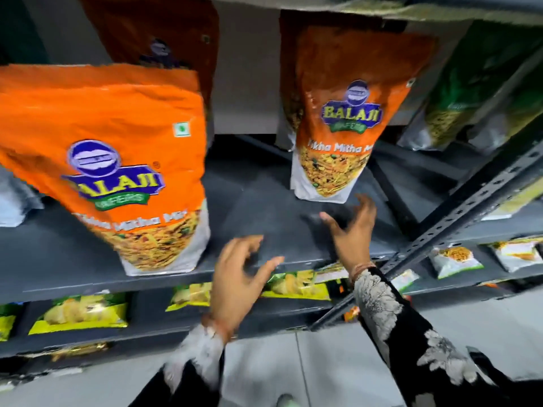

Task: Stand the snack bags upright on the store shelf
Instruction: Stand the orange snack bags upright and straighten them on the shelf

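Two orange Balaji snack bags stand upright on the dark grey shelf point(264, 201). The large near bag point(117, 160) is at the shelf's front left. A smaller-looking far bag point(340, 118) stands deeper, right of centre. Behind each, another orange bag point(164, 33) shows in shadow. My left hand point(238, 277) hovers at the shelf's front edge, fingers spread, holding nothing. My right hand point(352, 230) reaches over the shelf just below the far bag, fingers apart and empty, not touching it.
Green bags point(476, 92) stand at the right behind a slotted metal upright point(458, 218). Yellow-green snack packets point(82, 312) lie on the shelf below, white packets point(452, 259) at lower right. A silver bag point(14, 198) sits at the far left. Grey floor tiles lie beneath.
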